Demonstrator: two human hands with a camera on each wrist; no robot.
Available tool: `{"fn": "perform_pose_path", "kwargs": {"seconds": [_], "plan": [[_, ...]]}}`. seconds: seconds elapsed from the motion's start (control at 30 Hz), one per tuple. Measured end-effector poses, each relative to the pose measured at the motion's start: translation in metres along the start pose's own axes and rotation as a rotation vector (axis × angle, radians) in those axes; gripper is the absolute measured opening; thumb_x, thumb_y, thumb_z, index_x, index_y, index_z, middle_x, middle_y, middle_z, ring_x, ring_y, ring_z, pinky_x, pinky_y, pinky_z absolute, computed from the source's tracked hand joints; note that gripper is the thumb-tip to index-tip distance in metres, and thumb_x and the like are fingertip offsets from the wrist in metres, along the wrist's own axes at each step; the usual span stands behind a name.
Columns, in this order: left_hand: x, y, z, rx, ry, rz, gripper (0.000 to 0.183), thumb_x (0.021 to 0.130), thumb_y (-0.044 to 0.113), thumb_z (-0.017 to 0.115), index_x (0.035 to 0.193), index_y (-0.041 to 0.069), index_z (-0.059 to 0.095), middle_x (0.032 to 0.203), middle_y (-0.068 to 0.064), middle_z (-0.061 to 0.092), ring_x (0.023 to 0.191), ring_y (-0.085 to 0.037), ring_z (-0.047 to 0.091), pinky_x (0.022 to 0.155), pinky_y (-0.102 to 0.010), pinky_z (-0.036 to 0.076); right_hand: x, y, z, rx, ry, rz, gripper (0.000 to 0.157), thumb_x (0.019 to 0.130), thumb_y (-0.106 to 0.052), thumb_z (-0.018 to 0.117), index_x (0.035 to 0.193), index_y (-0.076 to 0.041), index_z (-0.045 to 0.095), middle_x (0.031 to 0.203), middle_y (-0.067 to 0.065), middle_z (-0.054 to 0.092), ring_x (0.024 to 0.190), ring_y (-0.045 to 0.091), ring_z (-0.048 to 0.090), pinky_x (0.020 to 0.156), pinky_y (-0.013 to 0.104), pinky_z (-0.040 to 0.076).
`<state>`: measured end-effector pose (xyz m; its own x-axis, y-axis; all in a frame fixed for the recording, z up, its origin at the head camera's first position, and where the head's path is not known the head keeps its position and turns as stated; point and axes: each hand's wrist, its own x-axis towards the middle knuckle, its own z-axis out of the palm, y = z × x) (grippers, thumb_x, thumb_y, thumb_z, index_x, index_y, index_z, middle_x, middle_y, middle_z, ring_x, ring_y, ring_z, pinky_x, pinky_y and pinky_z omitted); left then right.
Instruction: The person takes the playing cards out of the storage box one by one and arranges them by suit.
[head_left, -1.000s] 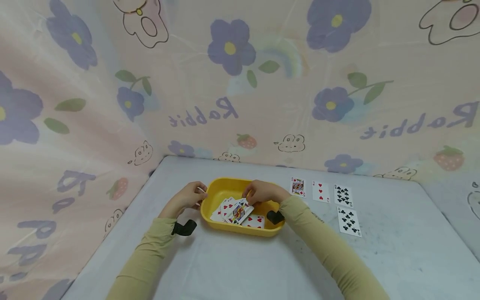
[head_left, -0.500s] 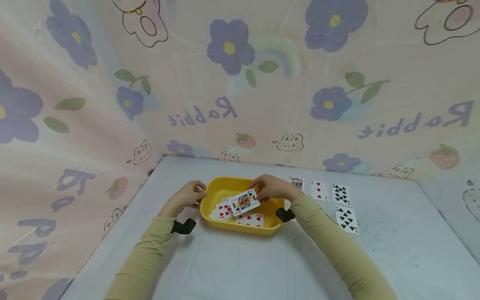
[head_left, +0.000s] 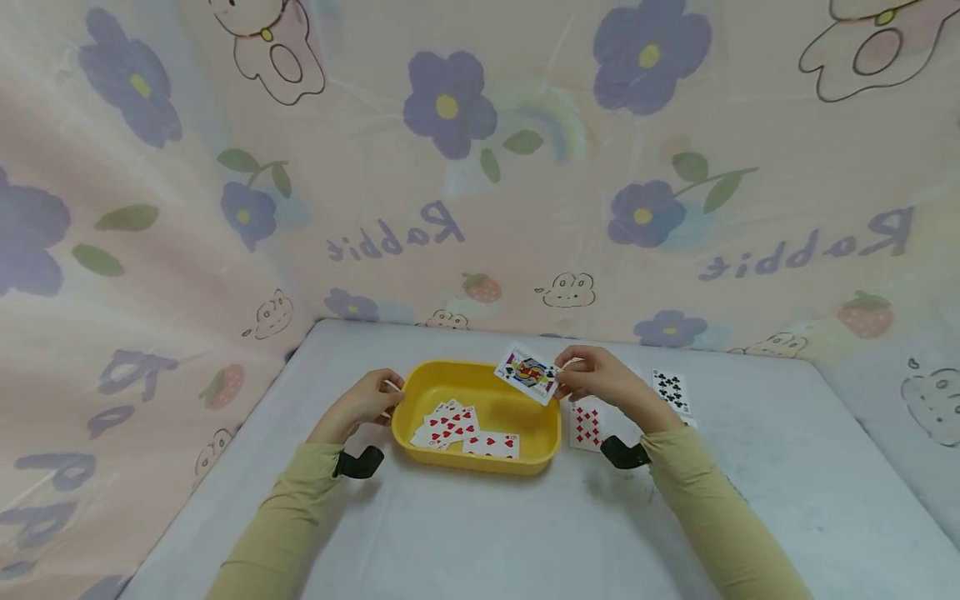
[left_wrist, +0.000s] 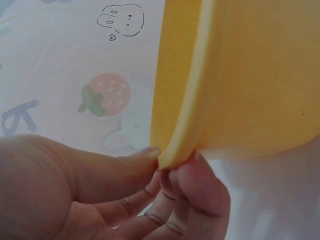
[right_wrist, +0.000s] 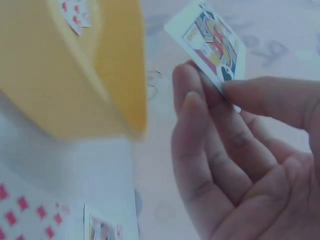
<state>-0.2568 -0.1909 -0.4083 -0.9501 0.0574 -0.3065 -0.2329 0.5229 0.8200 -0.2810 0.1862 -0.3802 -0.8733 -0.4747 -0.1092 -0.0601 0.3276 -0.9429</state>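
Observation:
In the head view my left hand point(head_left: 362, 402) grips the left end of a yellow plastic tub point(head_left: 491, 402). The left wrist view shows thumb and fingers pinching the tub's rim point(left_wrist: 192, 85). My right hand point(head_left: 600, 379) pinches a picture playing card point(head_left: 527, 375) by one edge, spade marks on its face, over the tub's far right rim. In the right wrist view this card point(right_wrist: 212, 42) is tilted between thumb and fingers. Several red heart cards point(head_left: 450, 423) lie fanned in the tub, one heart card point(head_left: 491, 444) flat nearer the front.
Face up on the white table, a diamond card point(head_left: 585, 427) lies right of the tub and a club card point(head_left: 671, 390) farther right. Another picture card point(right_wrist: 105, 227) shows in the right wrist view. The right hand and sleeve hide other table cards. A patterned curtain point(head_left: 517, 208) stands behind.
The right hand has lifted the picture card from the pile in the tub and carried it up and right to the rim. The left hand keeps its hold on the tub.

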Motion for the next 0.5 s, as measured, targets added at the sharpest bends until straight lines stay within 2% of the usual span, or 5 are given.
{"fn": "perform_pose_path", "kwargs": {"seconds": [0.1,0.17,0.3,0.4,0.5], "plan": [[-0.001,-0.001,-0.001,0.002,0.0,-0.001,0.019,0.098,0.007,0.053,0.114,0.0,0.049,0.094,-0.014,0.056,0.072,-0.021,0.057,0.059,-0.03,0.054,-0.019,0.011,-0.015,0.085,0.052,0.009,0.026,0.095,-0.013,0.059,0.111,0.004,0.047,0.094,0.02,0.069,0.09,0.034,0.067,0.082,0.047,0.052],[-0.002,0.0,0.0,-0.001,-0.001,0.0,0.018,0.097,0.007,0.054,0.114,0.0,0.049,0.094,-0.014,0.056,0.072,-0.021,0.057,0.059,-0.03,0.054,-0.034,0.02,-0.025,0.106,0.091,0.024,0.029,0.096,-0.017,0.059,0.111,0.004,0.045,0.098,0.021,0.068,0.093,0.031,0.067,0.083,0.041,0.053],[-0.004,0.001,0.0,-0.001,-0.005,0.01,0.018,0.097,0.006,0.053,0.113,-0.001,0.049,0.093,-0.015,0.056,0.072,-0.021,0.057,0.06,-0.031,0.054,-0.063,0.04,-0.046,0.144,0.169,0.044,0.035,0.098,-0.024,0.057,0.113,0.005,0.043,0.108,0.023,0.065,0.101,0.028,0.065,0.087,0.037,0.051],[-0.004,0.001,0.0,0.001,-0.005,0.009,0.018,0.097,0.006,0.053,0.113,-0.001,0.049,0.094,-0.015,0.056,0.072,-0.021,0.057,0.061,-0.032,0.054,-0.084,0.056,-0.062,0.171,0.257,0.058,0.039,0.099,-0.025,0.054,0.118,0.006,0.041,0.112,0.016,0.063,0.103,0.02,0.064,0.089,0.034,0.05],[-0.004,0.001,0.0,-0.002,0.003,-0.001,0.018,0.097,0.007,0.054,0.113,0.0,0.049,0.094,-0.015,0.056,0.073,-0.022,0.058,0.061,-0.032,0.054,-0.102,0.072,-0.079,0.197,0.382,0.089,0.044,0.099,-0.025,0.054,0.125,0.008,0.039,0.108,0.002,0.061,0.097,0.007,0.063,0.086,0.026,0.05]]}}
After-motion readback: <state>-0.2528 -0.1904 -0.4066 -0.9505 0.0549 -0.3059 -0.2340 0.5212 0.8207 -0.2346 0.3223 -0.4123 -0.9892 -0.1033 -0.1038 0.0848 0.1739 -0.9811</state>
